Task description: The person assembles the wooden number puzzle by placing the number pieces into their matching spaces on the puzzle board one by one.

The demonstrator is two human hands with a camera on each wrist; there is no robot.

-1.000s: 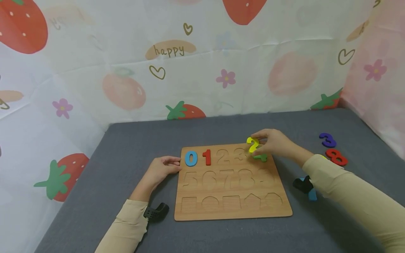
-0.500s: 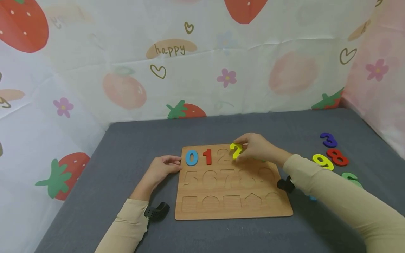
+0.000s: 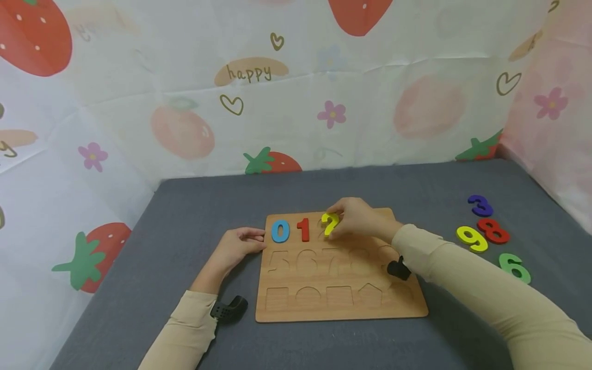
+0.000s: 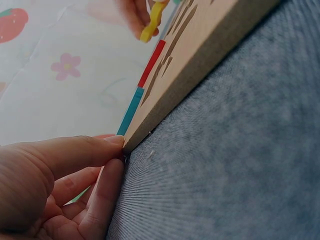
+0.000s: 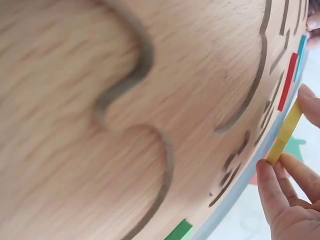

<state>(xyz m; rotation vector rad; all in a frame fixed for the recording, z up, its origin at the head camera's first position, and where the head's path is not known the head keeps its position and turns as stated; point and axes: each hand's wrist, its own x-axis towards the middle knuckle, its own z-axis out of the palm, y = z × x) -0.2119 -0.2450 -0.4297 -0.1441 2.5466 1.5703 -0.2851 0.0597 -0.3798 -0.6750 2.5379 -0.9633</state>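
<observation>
My right hand pinches a yellow number 2 by its edges, thumb on one side and fingertips on the other. It hangs tilted close over the 2-shaped recess in the wooden puzzle board; in the right wrist view the yellow 2 shows edge-on. A blue 0 and a red 1 sit in the top row, left of it. With thumb and fingertips my left hand grips the board's left edge, beside the 0. A green piece at the top-row end is hidden from the head view.
Loose on the grey cloth, right of the board, lie a purple 3, a red 8, a yellow 9 and a green 6. Printed fabric hangs behind the table.
My right hand has carried the yellow 2 leftward along the top row, from over the green piece to the 2 recess. The left hand stays at the board's edge.
</observation>
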